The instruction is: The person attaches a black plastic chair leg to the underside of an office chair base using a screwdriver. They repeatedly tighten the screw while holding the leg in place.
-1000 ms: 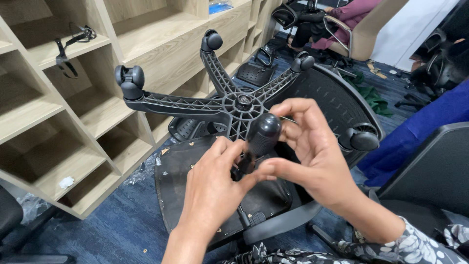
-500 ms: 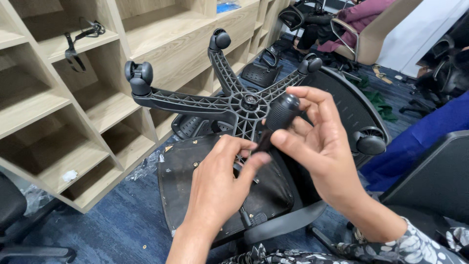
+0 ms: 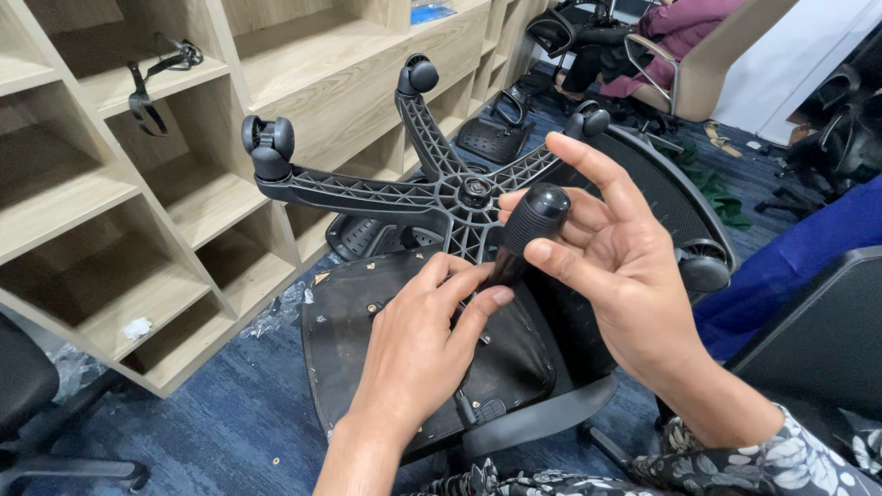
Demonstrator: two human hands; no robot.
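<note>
While left hand steadies shaft, right hand fingers pinch screwdriver handle.

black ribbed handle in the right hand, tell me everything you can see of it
The black ribbed handle is a stubby rounded grip, seemingly rubber or plastic, with fine ridges around its barrel and a smooth domed top. It tilts, dome up and to the right, narrowing into a dark stem below. The right hand pinches it between thumb and fingers; the left hand touches the stem's lower end, above the upturned chair seat.
</note>
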